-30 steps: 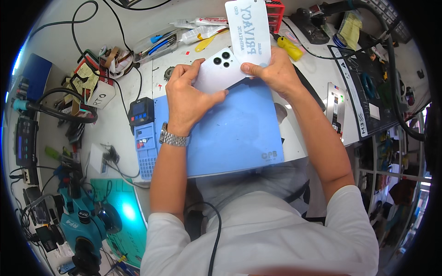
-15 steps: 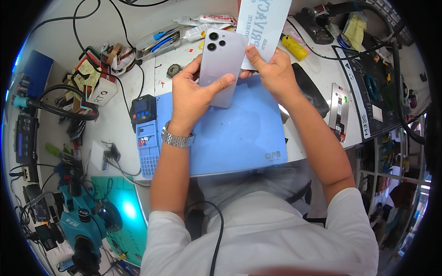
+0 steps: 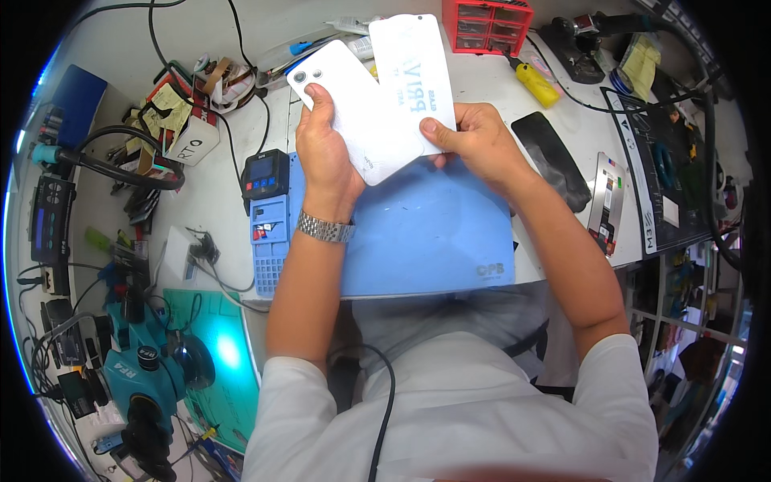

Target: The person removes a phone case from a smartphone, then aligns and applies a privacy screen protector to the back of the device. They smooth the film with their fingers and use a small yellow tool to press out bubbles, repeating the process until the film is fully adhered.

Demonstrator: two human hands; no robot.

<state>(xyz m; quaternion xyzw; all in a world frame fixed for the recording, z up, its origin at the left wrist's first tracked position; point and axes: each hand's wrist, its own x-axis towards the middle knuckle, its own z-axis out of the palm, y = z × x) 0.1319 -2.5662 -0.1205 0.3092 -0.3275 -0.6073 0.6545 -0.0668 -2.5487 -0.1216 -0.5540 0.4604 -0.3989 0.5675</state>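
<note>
My left hand (image 3: 328, 169) grips a smartphone (image 3: 361, 116) with its back and camera lenses turned up; glare washes the back nearly white. Its thumb lies along the phone's left edge near the lenses. In my right hand (image 3: 484, 146) is a flat white screen protector sheet (image 3: 411, 68) with pale blue lettering, pinched at its lower right corner. The sheet is tilted beside the phone, and the two overlap in view; whether they touch I cannot tell. Both are held above the far part of a blue work mat (image 3: 434, 241).
A dark phone (image 3: 550, 161) and a metal plate (image 3: 608, 201) lie right of the mat. At its left sits a small device with a screen (image 3: 265, 175) and a blue parts tray (image 3: 271, 241). Red drawers (image 3: 487, 26) stand behind. A teal microscope (image 3: 148, 377) is at lower left.
The phone has tilted leftward and its back now catches bright glare. My left thumb has moved from across the back to the phone's edge. The sheet has shifted left and down.
</note>
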